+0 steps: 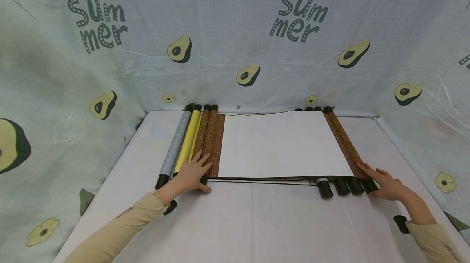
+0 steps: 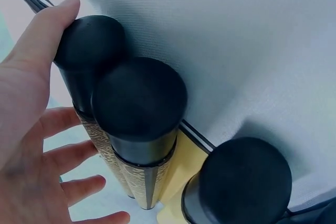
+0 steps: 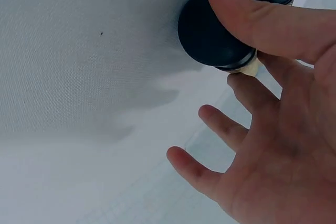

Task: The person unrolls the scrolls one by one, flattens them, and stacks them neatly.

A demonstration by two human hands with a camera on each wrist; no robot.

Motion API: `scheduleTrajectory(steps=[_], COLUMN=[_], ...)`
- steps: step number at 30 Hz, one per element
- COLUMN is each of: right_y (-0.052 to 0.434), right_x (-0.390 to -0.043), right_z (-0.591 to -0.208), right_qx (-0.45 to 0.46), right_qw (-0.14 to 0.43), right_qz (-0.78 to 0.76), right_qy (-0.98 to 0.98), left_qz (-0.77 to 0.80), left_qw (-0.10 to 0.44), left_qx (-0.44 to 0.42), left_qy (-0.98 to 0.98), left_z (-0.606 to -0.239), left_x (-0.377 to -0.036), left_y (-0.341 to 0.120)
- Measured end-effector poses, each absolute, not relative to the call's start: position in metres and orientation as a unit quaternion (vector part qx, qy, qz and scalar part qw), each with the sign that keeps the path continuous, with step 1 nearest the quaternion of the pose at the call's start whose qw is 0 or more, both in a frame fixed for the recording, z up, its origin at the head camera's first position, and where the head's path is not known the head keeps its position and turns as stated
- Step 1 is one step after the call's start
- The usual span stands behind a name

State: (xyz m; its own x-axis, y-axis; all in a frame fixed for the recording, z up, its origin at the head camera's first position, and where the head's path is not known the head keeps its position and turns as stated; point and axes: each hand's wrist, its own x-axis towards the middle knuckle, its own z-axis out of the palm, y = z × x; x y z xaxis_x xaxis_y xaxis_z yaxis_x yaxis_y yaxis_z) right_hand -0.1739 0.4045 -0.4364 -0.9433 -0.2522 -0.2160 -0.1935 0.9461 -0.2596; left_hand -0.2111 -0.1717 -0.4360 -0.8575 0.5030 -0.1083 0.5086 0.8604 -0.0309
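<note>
An unrolled hanging scroll with a blank white sheet [image 1: 282,144] lies sideways on the table, brown patterned rolls at both ends. My left hand [image 1: 191,172] rests with spread fingers on the left brown rolls [image 1: 210,132]. Its thumb touches a black end knob [image 2: 89,43], and its other fingers lie along the roll. At the other end my right hand [image 1: 389,185] holds the near end of the right brown roll [image 1: 343,142]. Its thumb lies across a black knob [image 3: 210,30], with the forefinger behind and the other fingers spread.
Left of the brown rolls lie a yellow roll [image 1: 189,138] and a grey-blue roll [image 1: 177,142]. Several black knobs [image 1: 341,186] stick out below the sheet's right part. A separate black knob [image 1: 401,223] shows beside the right sleeve. Behind the table [image 1: 257,222] hangs a printed cloth [image 1: 220,22].
</note>
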Motion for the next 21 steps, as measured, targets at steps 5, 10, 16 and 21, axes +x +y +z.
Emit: scheduleTrajectory(steps=[5,10,16,21], right_y=[0.4,0.386,0.354,0.324], right_x=[-0.174,-0.171,-0.165,-0.164], right_z=[-0.434,-0.428,-0.419,-0.416], right_qx=[-0.104,-0.095,-0.103,-0.129], right_qw=[0.131,0.135,0.09,0.028], right_qz=[-0.121,-0.127,-0.117,-0.117], right_qy=[0.978,0.978,0.984,0.984], left_qz=[-0.016,0.011,0.044,0.086], left_qw=[0.046,0.048,0.019,-0.052], left_qx=[0.265,0.261,0.255,0.272], left_qy=[0.963,0.964,0.966,0.957], left_z=[-0.437,-0.437,-0.438,-0.434], left_x=[-0.21,-0.202,-0.19,-0.183], left_y=[-0.172,-0.169,-0.16,-0.152])
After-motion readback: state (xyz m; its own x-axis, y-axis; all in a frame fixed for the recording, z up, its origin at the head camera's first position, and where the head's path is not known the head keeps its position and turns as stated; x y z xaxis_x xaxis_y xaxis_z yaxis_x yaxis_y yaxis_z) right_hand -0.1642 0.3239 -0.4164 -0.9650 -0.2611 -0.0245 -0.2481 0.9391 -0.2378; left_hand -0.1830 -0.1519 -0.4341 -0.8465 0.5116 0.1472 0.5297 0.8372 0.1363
